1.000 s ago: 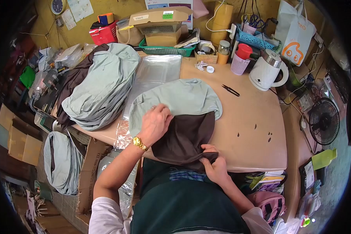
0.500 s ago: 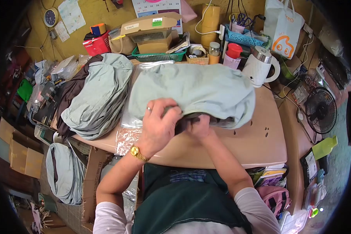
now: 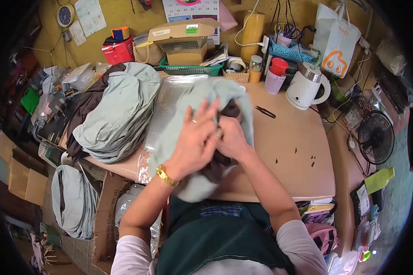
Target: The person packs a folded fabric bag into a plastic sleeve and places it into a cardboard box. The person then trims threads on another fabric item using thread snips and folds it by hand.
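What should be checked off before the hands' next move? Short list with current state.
1. Both hands at the light green and brown cloth: ok, left hand and right hand meet over its middle.
2. Firm grip: cannot tell, the fingers overlap and blur.
3. Cloth spread flat: not ok, it is bunched up.
4. Black snips away from the cloth: ok, on the table to its right.
5. Fabric stack apart from the cloth: ok, off to the left.
6. Kettle upright: ok.
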`<state>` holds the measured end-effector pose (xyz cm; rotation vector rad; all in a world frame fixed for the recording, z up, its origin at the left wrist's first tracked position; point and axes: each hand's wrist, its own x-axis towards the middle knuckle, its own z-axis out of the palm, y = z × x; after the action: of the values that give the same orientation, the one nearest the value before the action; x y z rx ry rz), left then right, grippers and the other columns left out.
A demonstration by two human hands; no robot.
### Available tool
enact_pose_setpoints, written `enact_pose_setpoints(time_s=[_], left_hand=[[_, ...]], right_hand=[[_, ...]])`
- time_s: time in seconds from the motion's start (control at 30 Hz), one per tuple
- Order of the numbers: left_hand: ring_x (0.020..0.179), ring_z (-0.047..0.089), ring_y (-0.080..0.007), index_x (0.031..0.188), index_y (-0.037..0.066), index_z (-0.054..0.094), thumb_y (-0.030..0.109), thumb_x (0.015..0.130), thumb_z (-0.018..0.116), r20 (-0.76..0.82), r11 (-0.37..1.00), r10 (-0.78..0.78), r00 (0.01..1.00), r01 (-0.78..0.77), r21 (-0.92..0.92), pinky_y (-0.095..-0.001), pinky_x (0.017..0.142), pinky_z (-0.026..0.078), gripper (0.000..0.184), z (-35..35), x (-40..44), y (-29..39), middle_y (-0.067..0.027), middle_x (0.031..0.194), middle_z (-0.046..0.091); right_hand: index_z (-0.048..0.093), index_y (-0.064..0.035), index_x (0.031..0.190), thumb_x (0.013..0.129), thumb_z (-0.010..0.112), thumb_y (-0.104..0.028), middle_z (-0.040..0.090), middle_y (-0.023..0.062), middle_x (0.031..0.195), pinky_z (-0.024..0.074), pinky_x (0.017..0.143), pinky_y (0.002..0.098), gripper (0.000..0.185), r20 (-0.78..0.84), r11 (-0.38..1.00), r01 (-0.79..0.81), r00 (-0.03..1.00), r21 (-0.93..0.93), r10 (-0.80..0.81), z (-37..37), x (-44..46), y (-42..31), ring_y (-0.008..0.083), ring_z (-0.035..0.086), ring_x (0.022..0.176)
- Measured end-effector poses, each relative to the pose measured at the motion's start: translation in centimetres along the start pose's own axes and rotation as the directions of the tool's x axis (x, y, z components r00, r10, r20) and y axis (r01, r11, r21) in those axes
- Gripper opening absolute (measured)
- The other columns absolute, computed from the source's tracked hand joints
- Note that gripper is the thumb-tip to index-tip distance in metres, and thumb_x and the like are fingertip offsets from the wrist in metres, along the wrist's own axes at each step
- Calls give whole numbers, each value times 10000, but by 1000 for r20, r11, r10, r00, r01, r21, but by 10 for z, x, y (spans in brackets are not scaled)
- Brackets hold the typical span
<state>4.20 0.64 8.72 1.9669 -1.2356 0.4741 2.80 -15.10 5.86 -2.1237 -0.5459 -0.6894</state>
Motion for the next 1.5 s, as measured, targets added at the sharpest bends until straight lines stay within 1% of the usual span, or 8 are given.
enact_pose_setpoints(time_s=[0.43, 0.63, 0.87, 0.93, 1.0, 1.2, 1.43, 1.5], left_hand=[[1447, 169, -496, 681, 71, 547, 180, 844, 679, -66, 971, -23, 998, 38, 235, -726, 1072, 57, 236, 18, -37, 25, -129, 1543, 368], [1469, 204, -400, 718, 84, 518, 169, 888, 636, 503, 954, 287, 815, -197, -225, -759, 1050, 40, 224, 20, -48, 61, -21, 1534, 401], [1162, 589, -376, 783, 9, 513, -5, 817, 607, -189, 843, -484, 855, 513, 164, -505, 1010, 424, 101, -69, -49, -19, -228, 1270, 605], [1175, 585, -363, 821, 12, 539, 9, 827, 601, -198, 896, -344, 918, 384, 224, -525, 1033, 398, 63, -55, -39, -17, -212, 1279, 604], [1219, 565, -335, 898, 21, 584, 41, 839, 597, -100, 970, -118, 988, 136, 201, -555, 1087, 325, 64, -26, -28, -4, -178, 1288, 611], [1352, 460, -289, 870, 67, 604, 98, 847, 602, 458, 933, 334, 824, -357, -39, -601, 1159, 127, 38, 51, -44, 46, -134, 1395, 545], [1044, 611, -306, 850, 76, 589, 44, 751, 742, -333, 978, 129, 934, -65, 199, -452, 896, 484, 185, 13, -86, 43, -168, 1108, 625], [928, 624, -314, 906, 53, 600, -3, 741, 721, -9, 956, 170, 985, -167, -241, -392, 732, 511, 212, 35, -95, 43, -158, 1001, 622]], right_hand=[[630, -14, 1081, 880, 602, -168, 670, 157, 992, 519, 788, 419, 254, -232, 978, -80, 965, 195, 125, 52, -1, 34, 319, 666, 902], [624, -17, 1123, 893, 593, -178, 681, 123, 1053, 528, 822, 419, 283, -6, 984, -179, 984, 0, 179, 60, -4, 74, 300, 674, 908], [617, -19, 1166, 906, 584, -188, 692, 90, 1115, 537, 857, 419, 312, 3, 886, -437, 896, -155, 443, 20, -14, 58, 281, 683, 914], [577, -6, 1228, 951, 542, -129, 665, 91, 1157, 542, 890, 327, 305, 301, 184, -454, 791, 872, 532, 32, -28, 30, 232, 669, 984], [576, -2, 1224, 946, 558, -190, 651, 102, 1163, 500, 940, 350, 337, 384, 42, -466, 773, 884, 505, 48, -33, -4, 198, 635, 1049], [540, -3, 1295, 941, 557, -260, 618, 139, 1252, 448, 1011, 375, 438, 40, 345, -323, 778, 881, 627, 77, -37, 42, 272, 603, 1120], [542, 3, 1297, 941, 537, -310, 615, 168, 1255, 442, 1010, 385, 474, -285, 468, -35, 752, 883, 594, 3, 16, 43, 312, 594, 1131], [543, 4, 1298, 942, 532, -324, 614, 177, 1256, 440, 1010, 388, 485, -376, 512, 15, 696, 859, 611, 1, 24, 45, 323, 592, 1135]])
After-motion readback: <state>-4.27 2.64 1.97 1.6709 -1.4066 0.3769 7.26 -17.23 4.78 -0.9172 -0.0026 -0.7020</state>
